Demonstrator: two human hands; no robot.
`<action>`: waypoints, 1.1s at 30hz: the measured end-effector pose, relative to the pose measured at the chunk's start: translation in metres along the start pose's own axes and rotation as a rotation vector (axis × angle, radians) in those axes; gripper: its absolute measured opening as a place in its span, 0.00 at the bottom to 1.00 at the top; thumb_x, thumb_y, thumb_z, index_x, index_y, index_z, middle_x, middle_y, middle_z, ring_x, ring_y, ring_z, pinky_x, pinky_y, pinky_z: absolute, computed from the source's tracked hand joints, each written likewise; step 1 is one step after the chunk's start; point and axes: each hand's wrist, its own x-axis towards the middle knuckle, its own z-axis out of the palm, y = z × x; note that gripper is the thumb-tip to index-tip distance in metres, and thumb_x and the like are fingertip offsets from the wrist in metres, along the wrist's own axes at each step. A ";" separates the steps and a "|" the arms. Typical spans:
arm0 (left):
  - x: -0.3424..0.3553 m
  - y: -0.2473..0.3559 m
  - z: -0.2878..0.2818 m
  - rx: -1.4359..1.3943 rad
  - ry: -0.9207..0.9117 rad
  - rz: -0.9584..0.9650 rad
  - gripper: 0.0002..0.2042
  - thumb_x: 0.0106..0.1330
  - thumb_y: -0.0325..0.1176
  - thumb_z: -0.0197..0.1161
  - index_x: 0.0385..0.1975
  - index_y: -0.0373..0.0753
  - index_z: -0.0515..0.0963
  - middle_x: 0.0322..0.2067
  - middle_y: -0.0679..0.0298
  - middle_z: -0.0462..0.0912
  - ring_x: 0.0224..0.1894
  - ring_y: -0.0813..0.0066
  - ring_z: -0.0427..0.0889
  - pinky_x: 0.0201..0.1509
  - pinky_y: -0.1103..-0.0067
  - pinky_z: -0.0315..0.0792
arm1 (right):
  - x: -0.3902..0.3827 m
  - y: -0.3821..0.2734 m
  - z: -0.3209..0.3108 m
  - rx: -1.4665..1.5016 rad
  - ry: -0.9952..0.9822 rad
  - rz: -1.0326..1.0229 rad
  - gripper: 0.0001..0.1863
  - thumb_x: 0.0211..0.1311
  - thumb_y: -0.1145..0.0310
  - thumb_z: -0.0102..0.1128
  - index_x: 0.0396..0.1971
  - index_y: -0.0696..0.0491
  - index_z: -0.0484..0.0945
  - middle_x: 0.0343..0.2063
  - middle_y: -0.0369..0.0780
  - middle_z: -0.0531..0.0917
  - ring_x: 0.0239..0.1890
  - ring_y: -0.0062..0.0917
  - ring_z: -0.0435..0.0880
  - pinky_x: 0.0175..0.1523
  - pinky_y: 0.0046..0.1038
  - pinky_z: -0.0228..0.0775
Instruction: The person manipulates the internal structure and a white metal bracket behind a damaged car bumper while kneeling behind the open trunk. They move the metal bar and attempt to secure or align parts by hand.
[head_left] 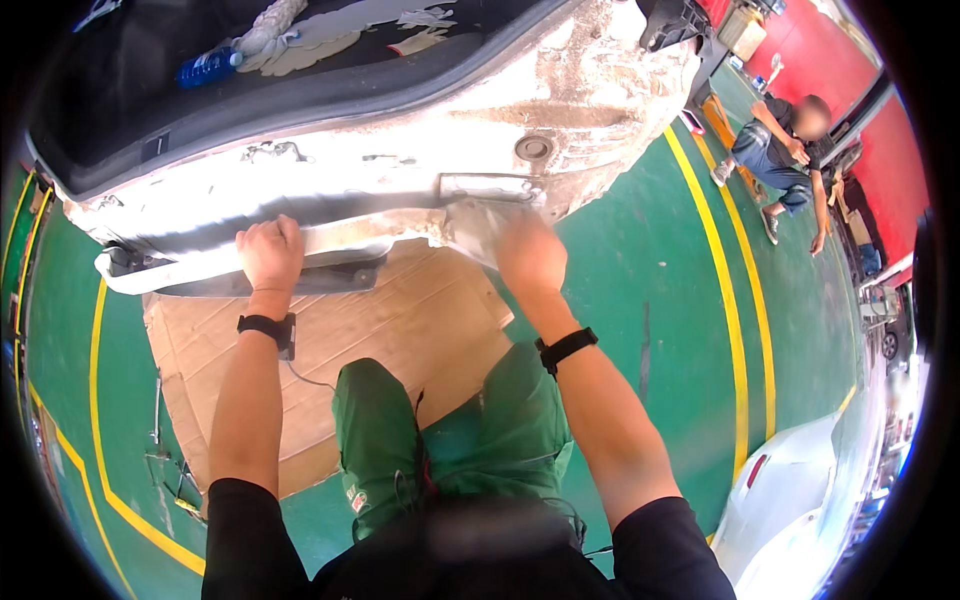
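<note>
A stripped, dirty white car body (590, 110) with an open cargo area stands before me. A long white bar (350, 232), like a bumper beam, runs along its lower edge. My left hand (270, 255) is closed over that bar left of the middle, knuckles up. At the bar's right end my right hand (532, 252) is smeared by motion. A crumpled, whitish translucent sheet (478, 228) lies against its left side. Its fingers are too blurred to tell whether they grip that sheet. Below the bar shows a dark grey panel (335, 278).
Flattened cardboard (240, 385) lies under my knees on the green floor (630, 310). Tools (157, 415) lie at its left. A blue bottle (210, 67) and gloves (425, 38) are in the cargo area. Another person (775, 155) crouches at right; a white car part (785, 480) is lower right.
</note>
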 end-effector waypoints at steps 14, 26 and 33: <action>0.004 -0.002 -0.025 -0.141 -0.132 0.061 0.23 0.74 0.38 0.51 0.15 0.34 0.77 0.20 0.49 0.80 0.29 0.43 0.79 0.39 0.52 0.68 | -0.001 0.003 -0.010 0.047 -0.018 0.032 0.19 0.72 0.60 0.50 0.26 0.59 0.78 0.28 0.54 0.85 0.31 0.52 0.85 0.39 0.48 0.78; 0.005 -0.117 -0.018 0.063 -0.111 -0.100 0.24 0.75 0.39 0.47 0.19 0.30 0.80 0.28 0.45 0.84 0.38 0.43 0.81 0.51 0.54 0.71 | 0.005 -0.021 -0.033 0.040 -0.055 0.105 0.19 0.72 0.60 0.49 0.28 0.59 0.79 0.29 0.55 0.85 0.33 0.52 0.86 0.40 0.48 0.79; -0.001 -0.105 -0.040 0.168 -0.196 0.036 0.24 0.73 0.39 0.46 0.20 0.30 0.80 0.30 0.44 0.84 0.36 0.40 0.82 0.48 0.51 0.72 | 0.009 -0.001 -0.022 0.020 -0.076 0.038 0.21 0.73 0.58 0.46 0.30 0.59 0.80 0.31 0.56 0.86 0.35 0.52 0.86 0.43 0.49 0.79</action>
